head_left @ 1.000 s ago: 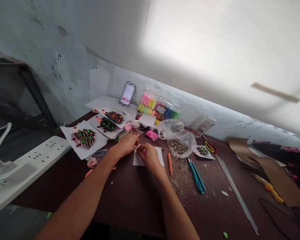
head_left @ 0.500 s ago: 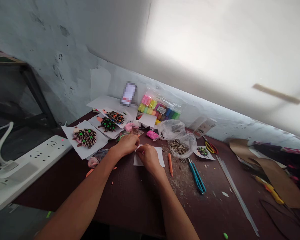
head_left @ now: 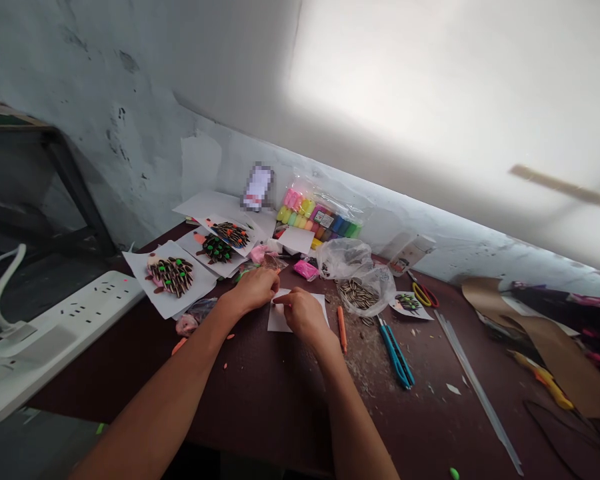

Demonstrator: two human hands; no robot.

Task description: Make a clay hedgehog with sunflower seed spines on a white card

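A small white sheet of paper (head_left: 279, 323) lies on the dark table between my hands. My left hand (head_left: 257, 289) rests at its upper left corner, fingers curled together; whatever they may hold is hidden. Over the sheet is my right hand (head_left: 303, 312), its index finger stretched out to the left and the other fingers bent. That fingertip is at a tiny dark spot near the paper's left edge. An orange marker (head_left: 342, 329) lies just right of the sheet. Beyond it is a clear plastic bag (head_left: 386, 285) of striped sunflower seeds (head_left: 357, 293).
Paper cards with seed hedgehogs (head_left: 173, 275) lie at left, beside a white power strip (head_left: 87, 310). Packs of coloured clay (head_left: 325, 219) lean near the wall. On the right are a teal cutter (head_left: 396, 353), scissors (head_left: 424, 293), glue sticks (head_left: 475, 387) and a yellow glue gun (head_left: 547, 381).
My right hand's index finger has straightened out of a pinch and now points onto the paper's left part. My left hand has barely moved.
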